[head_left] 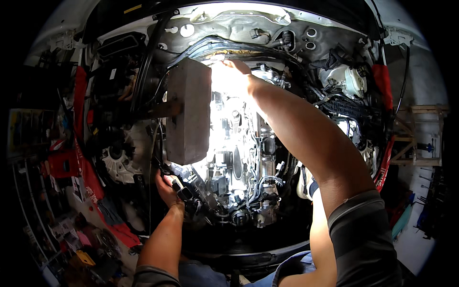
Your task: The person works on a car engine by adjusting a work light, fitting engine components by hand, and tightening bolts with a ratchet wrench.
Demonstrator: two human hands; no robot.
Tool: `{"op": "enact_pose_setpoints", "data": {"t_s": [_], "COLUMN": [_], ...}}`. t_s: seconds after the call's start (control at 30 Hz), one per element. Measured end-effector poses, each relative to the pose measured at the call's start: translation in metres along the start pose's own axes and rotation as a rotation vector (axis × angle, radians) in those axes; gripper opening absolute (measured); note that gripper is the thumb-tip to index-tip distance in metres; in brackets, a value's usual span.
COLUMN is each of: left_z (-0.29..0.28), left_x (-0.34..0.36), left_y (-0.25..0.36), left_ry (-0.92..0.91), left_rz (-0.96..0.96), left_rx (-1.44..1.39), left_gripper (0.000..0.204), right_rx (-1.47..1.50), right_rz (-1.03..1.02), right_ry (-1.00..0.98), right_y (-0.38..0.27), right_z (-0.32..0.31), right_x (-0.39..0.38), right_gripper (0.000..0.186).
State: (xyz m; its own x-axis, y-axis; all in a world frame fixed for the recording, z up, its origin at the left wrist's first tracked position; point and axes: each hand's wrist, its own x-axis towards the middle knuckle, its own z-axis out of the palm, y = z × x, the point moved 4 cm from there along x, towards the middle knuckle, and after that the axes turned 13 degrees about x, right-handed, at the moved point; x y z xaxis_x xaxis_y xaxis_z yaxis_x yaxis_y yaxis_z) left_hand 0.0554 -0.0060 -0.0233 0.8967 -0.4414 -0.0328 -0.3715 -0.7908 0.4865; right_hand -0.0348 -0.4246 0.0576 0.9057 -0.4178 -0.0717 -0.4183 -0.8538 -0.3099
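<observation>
the right hand (233, 71) stretches far forward and the left hand (168, 191) sits low beside the engine (237, 162), both grips impossible to tell, the engine lying mid-way across the engine bay (220, 32), long axis running near to far.

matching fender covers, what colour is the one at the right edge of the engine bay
The cover is red; head view shows it best.

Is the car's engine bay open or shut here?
Open: the engine is exposed to view from above, and the left hand and right hand both reach inside.
</observation>
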Motion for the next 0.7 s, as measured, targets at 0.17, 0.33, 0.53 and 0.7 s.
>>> {"op": "enact_pose_setpoints", "data": {"t_s": [0.17, 0.33, 0.53, 0.7], "left_z": [0.003, 0.006, 0.001, 0.001], "left_x": [0.001, 0.001, 0.0, -0.001], "left_y": [0.006, 0.005, 0.007, 0.015], "left_ry": [0.031, 0.027, 0.039, 0.027], "left_rz": [0.056, 0.04, 0.057, 0.065], "left_rx": [0.039, 0.009, -0.006, -0.015], "left_gripper": [0.048, 0.048, 0.048, 0.048], "right_rx": [-0.199, -0.146, -0.537, -0.077], "right_rz": [-0.137, -0.017, -0.196, 0.213], "right_ry": [-0.121, -0.277, -0.51, -0.457], "right_y": [0.008, 0.015, -0.017, -0.001], "right_z": [-0.004, -0.004, -0.035, -0.022], "right_x": [-0.009, -0.011, -0.022, -0.015], "right_gripper": [0.038, 0.045, 0.049, 0.053]}}
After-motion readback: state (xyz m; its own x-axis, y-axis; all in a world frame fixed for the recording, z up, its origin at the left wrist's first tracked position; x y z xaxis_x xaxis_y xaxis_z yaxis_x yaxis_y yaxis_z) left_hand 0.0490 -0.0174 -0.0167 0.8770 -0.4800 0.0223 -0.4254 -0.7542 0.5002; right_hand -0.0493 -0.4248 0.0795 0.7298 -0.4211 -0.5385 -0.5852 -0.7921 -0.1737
